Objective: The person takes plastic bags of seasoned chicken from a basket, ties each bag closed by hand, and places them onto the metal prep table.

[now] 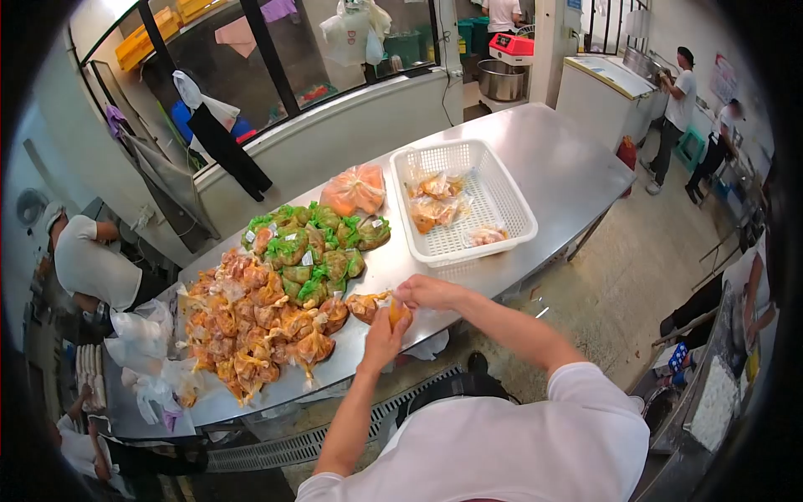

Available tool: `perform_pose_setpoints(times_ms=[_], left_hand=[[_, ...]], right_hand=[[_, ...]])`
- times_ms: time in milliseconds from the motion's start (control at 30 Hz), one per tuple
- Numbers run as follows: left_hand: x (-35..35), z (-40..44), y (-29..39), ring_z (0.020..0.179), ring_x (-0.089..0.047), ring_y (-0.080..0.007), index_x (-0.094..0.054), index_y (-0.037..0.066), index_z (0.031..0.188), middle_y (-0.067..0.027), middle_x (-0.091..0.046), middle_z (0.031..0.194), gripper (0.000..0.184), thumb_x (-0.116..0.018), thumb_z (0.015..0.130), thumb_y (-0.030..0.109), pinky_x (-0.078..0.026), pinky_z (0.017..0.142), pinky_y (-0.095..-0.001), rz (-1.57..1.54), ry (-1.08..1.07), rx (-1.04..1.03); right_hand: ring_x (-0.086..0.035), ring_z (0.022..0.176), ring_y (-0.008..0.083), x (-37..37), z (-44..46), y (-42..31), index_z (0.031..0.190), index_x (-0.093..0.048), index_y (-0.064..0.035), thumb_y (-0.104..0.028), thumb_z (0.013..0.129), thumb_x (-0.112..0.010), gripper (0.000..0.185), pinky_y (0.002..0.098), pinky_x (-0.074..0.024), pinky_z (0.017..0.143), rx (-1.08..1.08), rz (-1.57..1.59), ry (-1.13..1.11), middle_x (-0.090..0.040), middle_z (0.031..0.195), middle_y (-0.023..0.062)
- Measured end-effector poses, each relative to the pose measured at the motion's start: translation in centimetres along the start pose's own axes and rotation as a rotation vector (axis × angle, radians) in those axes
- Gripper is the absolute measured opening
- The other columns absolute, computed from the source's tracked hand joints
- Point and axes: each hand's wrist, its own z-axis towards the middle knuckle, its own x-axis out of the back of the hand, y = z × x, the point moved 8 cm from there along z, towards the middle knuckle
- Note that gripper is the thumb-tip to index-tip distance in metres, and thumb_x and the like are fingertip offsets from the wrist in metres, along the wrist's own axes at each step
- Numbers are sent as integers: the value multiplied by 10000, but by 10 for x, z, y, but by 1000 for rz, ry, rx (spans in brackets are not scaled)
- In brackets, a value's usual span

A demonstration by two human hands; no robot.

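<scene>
Left hand [385, 338]: closed around the lower part of a small bag [400, 314], contents orange.
Right hand [430, 293]: beside the left, fingertips pinched at the small bag's upper end.
Small bag: held between both hands, over the near side of the tabletop [572, 166], between heap and basket.
Loose bag [365, 307]: one, orange, lying just left of the hands.
Orange bags [238, 322]: one large heap, left part of the tabletop; clear plastic, knotted, tops upright or tilted.
Green bags [322, 255]: one heap, behind and touching the orange bags; several bear white labels.
Large bag [355, 191]: one, clear, pale orange contents, beyond the green bags, near the basket.
Basket [525, 219]: one, white, perforated plastic, on the tabletop beyond the right hand.
Basket contents [439, 201]: filled clear bags grouped at left, another apart near the front right.
Plastic bags [144, 339]: clear, crumpled, left end of the tabletop.
Mixer [511, 50]: red head, metal bowl, background.
Co-worker [96, 259]: white shirt, far left.
</scene>
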Motion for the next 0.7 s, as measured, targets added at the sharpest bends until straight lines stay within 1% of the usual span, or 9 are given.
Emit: perform_pose_setpoints(times_ms=[33, 67, 167, 267, 333, 467, 567, 633, 700], left_hand=[[2, -5, 7, 791, -643, -363, -628, 63, 993, -186, -661, 892, 381, -413, 979, 377, -492, 708, -444, -174, 144, -5], [-9, -5, -13, 777, -643, -274, -585, 34, 1093, -151, -663, 923, 438, -379, 1017, 414, -498, 708, -400, -364, -20, 260], [2, 2, -37, 803, -628, -192, -581, -8, 1072, -108, -646, 869, 333, -420, 1015, 279, -497, 764, -339, -884, 106, 471], [12, 4, -51, 696, -566, -150, -575, 31, 898, -49, -603, 766, 264, -450, 1002, 239, -477, 651, -308, -1305, 298, 449], [12, 2, -66, 609, -510, -129, -593, 42, 771, -29, -589, 704, 272, -505, 963, 214, -430, 562, -289, -1491, 422, 566], [29, 9, -42, 640, -524, -100, -619, -14, 719, -34, -586, 635, 301, -559, 890, 226, -413, 586, -303, -119, 9, 314], [0, 4, -2, 665, -538, -109, -648, -23, 780, -27, -617, 669, 289, -555, 897, 225, -428, 597, -297, -221, -504, 71], [3, 7, 17, 677, -555, -115, -642, 14, 864, -22, -625, 749, 254, -585, 899, 259, -436, 601, -277, -662, -396, 157], [7, 17, 28, 689, -572, -120, -635, 50, 948, -16, -633, 829, 247, -614, 902, 292, -445, 606, -256, -1090, -255, 234]], right_hand=[[-521, 642, 96, 0, 2, -2, 924, -650, -9, -296, 986, -519, 321, 279, -458, 634, -12, 147, 129, -597, 720, 17], [-569, 647, 178, -7, 2, -4, 899, -638, -23, -281, 994, -481, 317, 333, -463, 636, -1, 215, 249, -597, 705, 80], [-575, 663, 327, -60, -10, -9, 895, -580, -21, -266, 1002, -446, 300, 414, -452, 640, 455, -605, 210, -581, 723, 170], [-547, 731, 435, -80, -27, 2, 910, -517, -16, -266, 1003, -432, 281, 478, -429, 656, 377, -493, 192, -559, 773, 234], [-552, 741, 438, -70, -28, 0, 924, -496, -12, -284, 1000, -448, 287, 489, -421, 658, 397, -577, 57, -557, 773, 232], [-568, 758, 435, -53, -31, -4, 991, -530, 5, -274, 985, -477, 285, 472, -453, 669, 378, -832, -207, -595, 789, 233], [-602, 718, 342, -38, -16, -31, 987, -602, 13, -306, 956, -544, 326, 412, -499, 697, 347, -807, -389, -640, 783, 165], [-606, 681, 265, -34, -10, -42, 952, -624, 13, -317, 943, -574, 334, 382, -507, 684, 274, -321, -474, -638, 756, 115], [-576, 623, 166, -18, -3, -18, 927, -643, -1, -301, 956, -553, 314, 336, -498, 621, 279, -123, -133, -604, 697, 35]])
